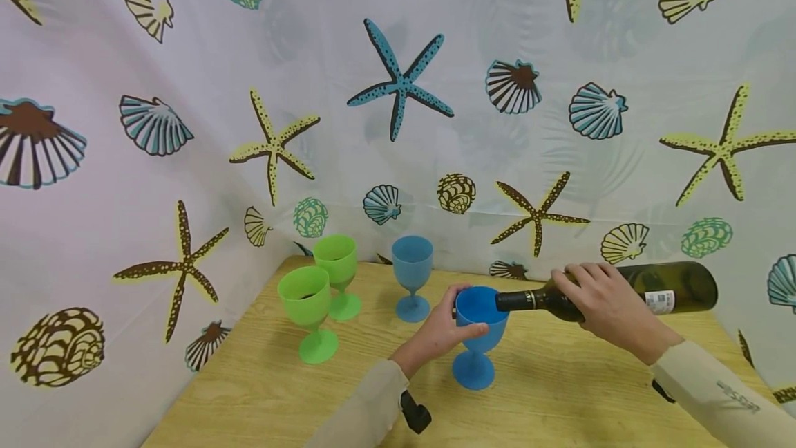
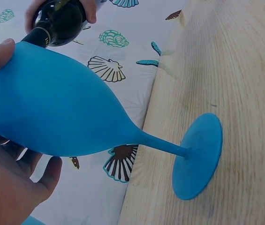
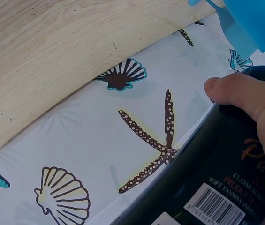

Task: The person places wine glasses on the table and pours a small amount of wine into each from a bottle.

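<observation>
My left hand (image 1: 440,329) holds the bowl of a blue goblet (image 1: 479,337), thumb on the near side and fingers round the far side. The goblet's foot rests on the table, as the left wrist view shows with the blue goblet (image 2: 66,103). In my right hand (image 1: 606,299) is a dark green wine bottle (image 1: 680,282), gripped near its shoulder and tipped almost level. Its neck reaches over the goblet's right rim, mouth inside. A label with a barcode shows on the bottle (image 3: 216,187) in the right wrist view. Whether liquid is flowing cannot be seen.
A second blue goblet (image 1: 412,265) stands behind, near the table's back edge. To the left are two green goblets (image 1: 305,303), both with dark liquid inside. A white curtain (image 1: 435,157) printed with shells and starfish hangs behind and beside the wooden table (image 1: 249,393).
</observation>
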Tool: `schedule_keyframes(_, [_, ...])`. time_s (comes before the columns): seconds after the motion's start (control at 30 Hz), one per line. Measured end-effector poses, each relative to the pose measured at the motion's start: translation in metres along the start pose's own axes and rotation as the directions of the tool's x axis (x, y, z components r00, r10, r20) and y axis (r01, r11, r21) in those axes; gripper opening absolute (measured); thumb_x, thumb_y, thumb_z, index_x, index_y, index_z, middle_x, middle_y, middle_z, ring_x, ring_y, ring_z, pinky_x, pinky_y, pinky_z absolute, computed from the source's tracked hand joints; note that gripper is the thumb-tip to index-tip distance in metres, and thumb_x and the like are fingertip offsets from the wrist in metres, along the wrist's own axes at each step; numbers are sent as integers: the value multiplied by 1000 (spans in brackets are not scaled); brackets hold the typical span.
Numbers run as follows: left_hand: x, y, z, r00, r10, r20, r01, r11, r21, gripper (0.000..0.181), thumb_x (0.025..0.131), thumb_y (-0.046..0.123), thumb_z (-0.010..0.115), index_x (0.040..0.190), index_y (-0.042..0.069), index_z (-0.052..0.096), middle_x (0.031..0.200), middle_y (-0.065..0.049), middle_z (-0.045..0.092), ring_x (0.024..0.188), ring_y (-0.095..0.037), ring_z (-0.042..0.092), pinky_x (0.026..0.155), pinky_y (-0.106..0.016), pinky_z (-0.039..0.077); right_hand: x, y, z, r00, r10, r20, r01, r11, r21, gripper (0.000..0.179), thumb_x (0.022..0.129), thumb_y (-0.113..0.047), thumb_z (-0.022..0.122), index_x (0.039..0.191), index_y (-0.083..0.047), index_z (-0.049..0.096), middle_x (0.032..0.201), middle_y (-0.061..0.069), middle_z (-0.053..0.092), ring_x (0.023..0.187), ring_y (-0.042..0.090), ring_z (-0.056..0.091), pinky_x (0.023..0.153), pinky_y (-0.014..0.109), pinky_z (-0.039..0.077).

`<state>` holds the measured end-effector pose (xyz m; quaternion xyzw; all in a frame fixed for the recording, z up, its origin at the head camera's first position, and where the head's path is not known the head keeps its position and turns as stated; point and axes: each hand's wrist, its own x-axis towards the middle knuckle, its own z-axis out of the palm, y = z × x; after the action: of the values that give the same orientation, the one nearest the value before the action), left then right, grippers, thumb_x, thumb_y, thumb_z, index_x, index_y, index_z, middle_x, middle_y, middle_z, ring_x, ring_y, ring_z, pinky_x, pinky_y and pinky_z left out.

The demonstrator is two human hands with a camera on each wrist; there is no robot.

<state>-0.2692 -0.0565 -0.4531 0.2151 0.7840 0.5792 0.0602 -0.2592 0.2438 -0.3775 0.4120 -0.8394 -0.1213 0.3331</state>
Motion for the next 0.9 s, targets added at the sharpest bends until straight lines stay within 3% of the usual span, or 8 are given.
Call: schedule_keyframes(0.9, [-1, 2, -1, 1000, 9, 13, -9, 1000, -14, 76, 88, 31, 69, 145, 8, 26, 142, -15, 37, 128, -36, 40, 99, -52, 38, 1, 0, -3, 1000, -6, -4, 6, 1000, -1, 85, 48, -20, 94, 121, -2, 53, 102, 19, 57, 86, 37, 58, 76, 50, 47])
